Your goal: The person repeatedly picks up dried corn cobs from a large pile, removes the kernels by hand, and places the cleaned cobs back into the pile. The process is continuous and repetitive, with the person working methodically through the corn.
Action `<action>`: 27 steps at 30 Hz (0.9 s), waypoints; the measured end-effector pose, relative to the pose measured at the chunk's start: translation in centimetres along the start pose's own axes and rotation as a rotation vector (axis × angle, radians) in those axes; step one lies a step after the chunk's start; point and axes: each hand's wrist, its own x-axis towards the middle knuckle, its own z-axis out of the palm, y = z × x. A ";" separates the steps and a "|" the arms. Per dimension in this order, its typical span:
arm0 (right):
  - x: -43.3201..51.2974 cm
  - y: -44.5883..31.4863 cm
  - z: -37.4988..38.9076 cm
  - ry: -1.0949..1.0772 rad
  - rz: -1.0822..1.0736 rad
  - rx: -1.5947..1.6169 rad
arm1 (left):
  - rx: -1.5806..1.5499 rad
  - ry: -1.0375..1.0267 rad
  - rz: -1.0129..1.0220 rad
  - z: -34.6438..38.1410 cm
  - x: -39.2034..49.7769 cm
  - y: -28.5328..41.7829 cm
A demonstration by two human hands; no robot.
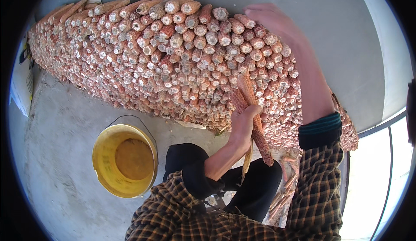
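Note:
Bare corn cobs lie stacked in a long pile point(182, 68) against the wall, most with their cut ends towards me. My left hand point(243, 125) is closed around a few loose corn cobs point(262, 143), which cross each other in front of the pile. A strip of dry husk point(247, 164) hangs below that hand. At the top right of the pile, my right hand point(268, 16) reaches over the uppermost row, beside a cob point(244, 20) there. Its fingers are blurred, and whether they grip anything cannot be made out.
A yellow bucket point(105, 163) with a wire handle stands on the concrete floor point(61, 120) to my left. More loose cobs point(286, 192) lie by my right knee. A grey wall point(341, 39) rises behind the pile, and a printed sack point(22, 81) stands at far left.

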 end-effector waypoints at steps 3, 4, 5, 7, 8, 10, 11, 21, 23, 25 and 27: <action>-0.8 0.4 -0.2 0.031 -0.124 0.015 | -0.008 0.018 -0.024 0.0 0.1 0.2; -0.8 0.5 -0.1 -0.012 -0.129 0.013 | -0.008 0.005 -0.011 -0.1 0.1 0.3; -0.8 0.6 0.0 -0.024 -0.103 0.008 | -0.008 0.001 -0.011 -0.1 0.1 0.4; -0.6 0.8 0.3 0.022 -0.116 0.005 | -0.012 -0.010 -0.004 -0.2 0.2 0.5; -0.6 1.0 0.5 0.030 -0.097 0.003 | -0.015 -0.015 0.003 -0.3 0.2 0.6; -0.3 1.3 0.6 0.025 -0.104 -0.004 | -0.015 -0.011 0.000 -0.3 0.2 0.7; -0.3 1.6 0.6 0.027 -0.104 -0.001 | -0.012 -0.003 -0.011 -0.3 0.2 0.7; -0.4 2.2 1.6 0.100 -0.184 -0.181 | -0.030 -0.028 -0.007 -0.5 0.3 0.5; -0.9 1.9 1.5 0.132 -0.206 -0.224 | -0.021 -0.026 0.017 -0.5 0.3 0.6; -1.4 1.5 1.7 0.184 -0.215 -0.257 | -0.013 -0.020 0.020 -0.4 0.4 0.8; -1.7 1.4 2.0 0.216 -0.214 -0.252 | -0.007 0.001 -0.001 -0.2 0.2 1.1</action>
